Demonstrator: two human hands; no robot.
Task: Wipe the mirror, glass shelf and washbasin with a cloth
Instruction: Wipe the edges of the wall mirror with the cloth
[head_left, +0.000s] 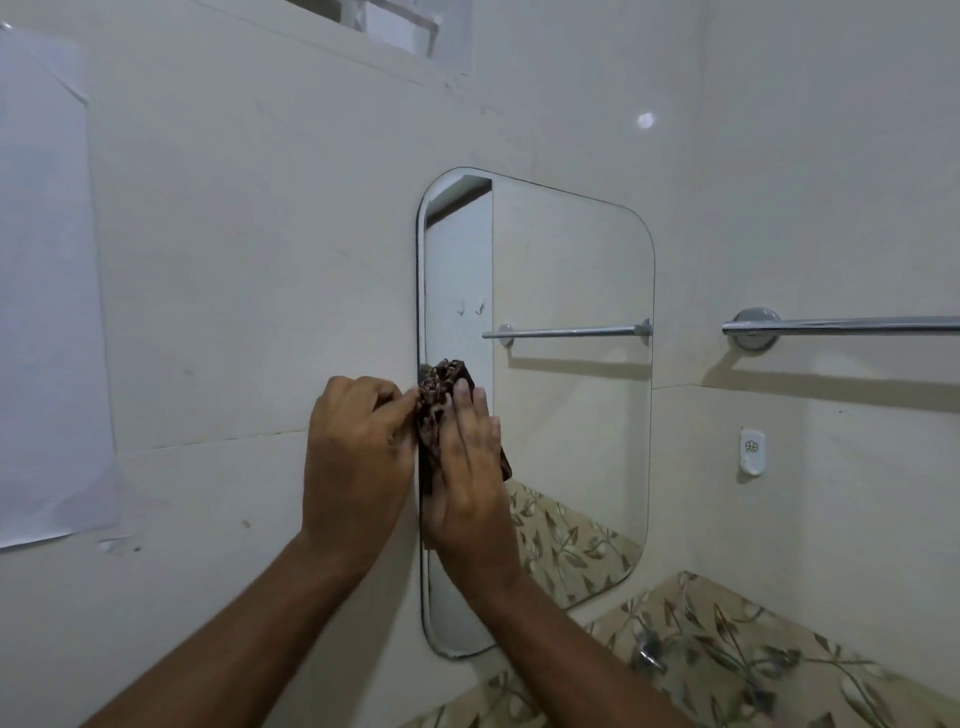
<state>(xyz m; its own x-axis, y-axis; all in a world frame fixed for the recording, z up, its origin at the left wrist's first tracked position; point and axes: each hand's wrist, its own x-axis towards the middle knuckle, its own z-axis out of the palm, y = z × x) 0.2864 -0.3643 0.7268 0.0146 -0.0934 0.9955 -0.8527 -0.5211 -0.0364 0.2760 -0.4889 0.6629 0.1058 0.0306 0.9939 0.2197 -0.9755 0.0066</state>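
Both forearms reach up from below; the right hand (467, 467) lies flat, fingers straight, pressing a dark patterned cloth (439, 384) on the mirror's (571, 415) left edge, while the left hand (358, 447) pinches the cloth's bunched side. Cloth runs roughly vertical (mostly hidden under the palm).

Light dim, flat, greyish over pale wall around my hands. Small bright glare spot (645, 120) on wall high above and right of my fingers. Towel rail (841, 326) off to right throws soft dark shadow just under itself; same rail reflected in mirror (571, 415) with its own faint shadow. My right hand (470, 467) slightly smeared, fingertips soft. Leaf-pattern tiles (727, 654) below my wrists blurred. Wide-angle bend: mirror edges bow, rail slants near frame edge.
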